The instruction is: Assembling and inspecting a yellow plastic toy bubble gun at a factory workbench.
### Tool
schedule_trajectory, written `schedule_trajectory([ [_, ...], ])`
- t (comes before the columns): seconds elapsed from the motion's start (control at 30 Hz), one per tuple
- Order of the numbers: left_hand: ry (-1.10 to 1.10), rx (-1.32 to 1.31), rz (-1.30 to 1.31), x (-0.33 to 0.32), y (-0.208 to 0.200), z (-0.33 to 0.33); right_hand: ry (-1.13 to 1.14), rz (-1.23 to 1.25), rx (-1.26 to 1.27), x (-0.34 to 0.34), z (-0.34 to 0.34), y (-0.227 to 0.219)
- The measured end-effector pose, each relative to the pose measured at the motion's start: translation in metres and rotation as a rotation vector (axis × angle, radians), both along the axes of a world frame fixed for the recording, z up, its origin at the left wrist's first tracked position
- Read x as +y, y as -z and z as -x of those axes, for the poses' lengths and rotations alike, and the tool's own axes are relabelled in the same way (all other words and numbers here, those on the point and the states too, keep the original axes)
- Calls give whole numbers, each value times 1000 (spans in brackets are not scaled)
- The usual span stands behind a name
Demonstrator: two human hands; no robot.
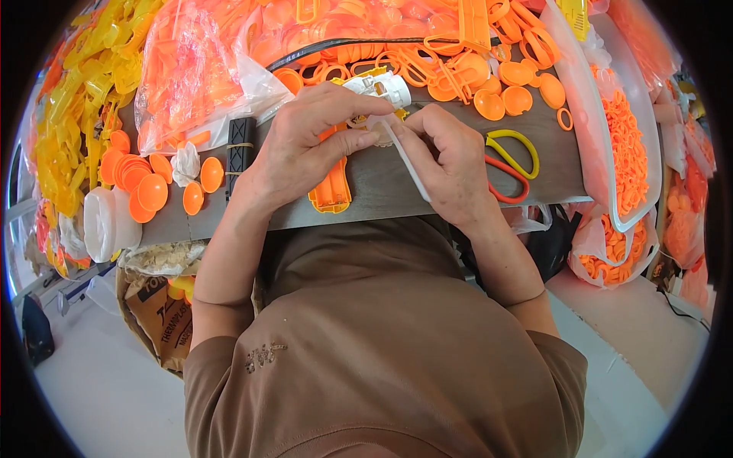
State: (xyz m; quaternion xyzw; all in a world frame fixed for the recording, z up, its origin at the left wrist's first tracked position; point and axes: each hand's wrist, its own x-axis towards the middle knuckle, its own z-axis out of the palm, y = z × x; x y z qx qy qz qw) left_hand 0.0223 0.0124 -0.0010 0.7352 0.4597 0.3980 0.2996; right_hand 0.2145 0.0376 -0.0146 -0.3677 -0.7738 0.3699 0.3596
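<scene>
Over the table's front edge, my left hand (301, 145) pinches the upper end of a thin white plastic strip (413, 169) between thumb and forefinger. From the other side my right hand (456, 172) is closed on the same strip, its thumb lying along it. The strip slants down toward me; its exact kind cannot be made out. Partly hidden behind the fingers is a white cylindrical plastic part (392, 89) with openings, with yellow plastic about it. An orange-and-yellow plastic housing (331, 191) lies beneath my left hand.
Scissors with yellow and red handles (510, 191) lie right of my hands. Orange scoops (153, 192) and a black ridged bar (240, 156) are at left. Orange parts (366, 30) heap along the back. A translucent bin (630, 206) of small orange pieces stands right; yellow parts (65, 145) pile far left.
</scene>
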Motion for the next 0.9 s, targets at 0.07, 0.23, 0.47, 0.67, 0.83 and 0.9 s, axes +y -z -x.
schedule_trajectory([
  [0.07, -8, -28, 23, 0, 0, -1, 5, 27, 36, -1, 0, 2],
  [0.23, 33, -37, -2, 1, -2, -5, -24, 36, 122, 0, -3, 11],
  [0.47, 34, -175, 128, 1, 2, -4, -47, 233, 124, 0, -5, 6],
  [0.67, 78, -29, -23, 3, -1, -2, -72, -300, -64, 5, -8, 3],
  [0.83, 72, 91, -201, 8, 7, -4, 56, 520, 272, -7, -13, 12],
  [0.9, 50, 140, -230, 9, 13, -3, 69, 680, 387, -9, -10, 20],
])
